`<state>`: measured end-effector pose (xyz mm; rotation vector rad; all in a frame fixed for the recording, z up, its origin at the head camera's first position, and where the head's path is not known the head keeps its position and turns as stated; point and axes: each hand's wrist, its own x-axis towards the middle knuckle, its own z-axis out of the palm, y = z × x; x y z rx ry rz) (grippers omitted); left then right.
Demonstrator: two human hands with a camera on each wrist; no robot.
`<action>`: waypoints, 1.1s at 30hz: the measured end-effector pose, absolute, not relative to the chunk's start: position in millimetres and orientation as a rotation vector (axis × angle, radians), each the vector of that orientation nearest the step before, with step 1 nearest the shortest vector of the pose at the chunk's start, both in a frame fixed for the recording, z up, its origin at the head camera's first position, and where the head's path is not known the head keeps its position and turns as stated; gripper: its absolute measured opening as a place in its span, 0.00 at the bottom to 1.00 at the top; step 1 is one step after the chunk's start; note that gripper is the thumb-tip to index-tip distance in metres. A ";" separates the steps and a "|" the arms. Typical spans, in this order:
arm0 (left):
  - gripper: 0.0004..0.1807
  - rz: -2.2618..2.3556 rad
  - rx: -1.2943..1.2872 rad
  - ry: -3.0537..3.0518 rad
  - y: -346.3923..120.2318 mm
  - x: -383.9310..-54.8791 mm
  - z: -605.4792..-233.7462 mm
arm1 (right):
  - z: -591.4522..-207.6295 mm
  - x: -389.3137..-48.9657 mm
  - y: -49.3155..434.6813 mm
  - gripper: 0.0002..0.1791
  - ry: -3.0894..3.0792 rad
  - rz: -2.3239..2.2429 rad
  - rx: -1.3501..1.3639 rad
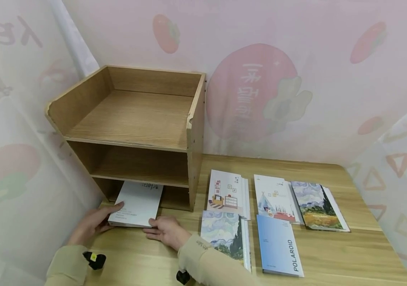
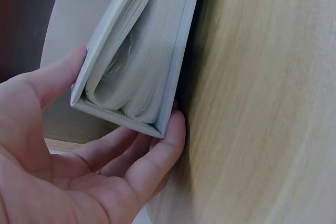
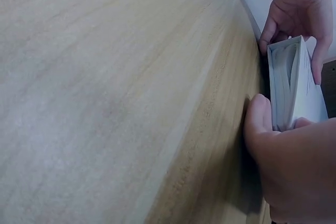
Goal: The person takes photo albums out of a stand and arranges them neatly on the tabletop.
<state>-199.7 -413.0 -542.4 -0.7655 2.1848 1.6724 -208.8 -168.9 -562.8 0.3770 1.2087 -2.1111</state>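
Note:
A white photo album lies partly inside the lowest compartment of a wooden shelf, its near end sticking out over the table. My left hand holds the near left corner. The left wrist view shows that hand's thumb on the cover of the album and its fingers beneath, with clear page sleeves between the covers. At the near right corner, my right hand pinches the album, thumb on top. Both hands also grip the album in the right wrist view. Its far end is hidden under the shelf board.
Several albums lie on the table right of the shelf: two with room drawings, two with landscape paintings, and a blue POLAROID one. Printed curtains stand behind and beside the table.

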 end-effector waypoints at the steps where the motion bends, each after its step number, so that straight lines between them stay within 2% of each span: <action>1: 0.41 1.687 -0.763 2.175 -412.9 -200.2 -541.9 | -562.3 -208.5 -169.0 0.33 1.222 -2.109 0.372; 6: 0.46 1.698 -0.754 2.169 -412.0 -201.2 -541.3 | -562.0 -208.9 -169.2 0.33 1.277 -2.094 0.360; 22: 0.44 1.695 -0.727 2.187 -413.6 -196.6 -542.8 | -565.1 -209.2 -168.7 0.32 1.258 -2.088 0.333; 33: 0.52 1.742 -0.728 2.147 -415.8 -200.2 -544.8 | -565.0 -207.1 -169.3 0.31 1.259 -2.099 0.324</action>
